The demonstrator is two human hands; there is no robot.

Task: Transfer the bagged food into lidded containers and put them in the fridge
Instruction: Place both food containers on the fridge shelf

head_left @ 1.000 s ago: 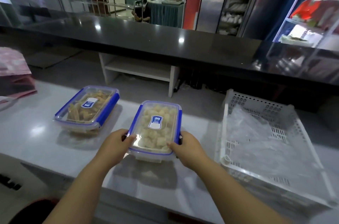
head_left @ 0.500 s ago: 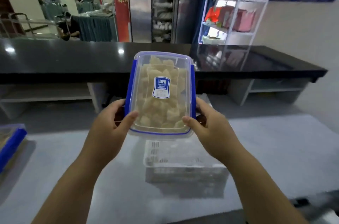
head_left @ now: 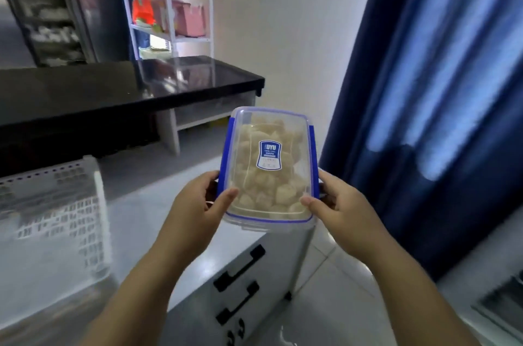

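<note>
Head view: your left hand (head_left: 195, 212) and right hand (head_left: 343, 211) hold the lidded container (head_left: 270, 168) of pale food pieces, fingers (head_left: 226, 198) pressed on its sides, above the desk (head_left: 158, 212) edge.

clear lidded container (head_left: 270, 173), blue clips, pale food chunks inside, held aloft

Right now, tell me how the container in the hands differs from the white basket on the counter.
The container is clear-walled with blue clips and a lid; the white basket is open-topped with perforated sides. The container is lifted off the counter, gripped by the left hand and right hand; the basket rests on the counter. The container is small and full of pale food chunks; the basket is far larger. Both are rectangular plastic.
</note>
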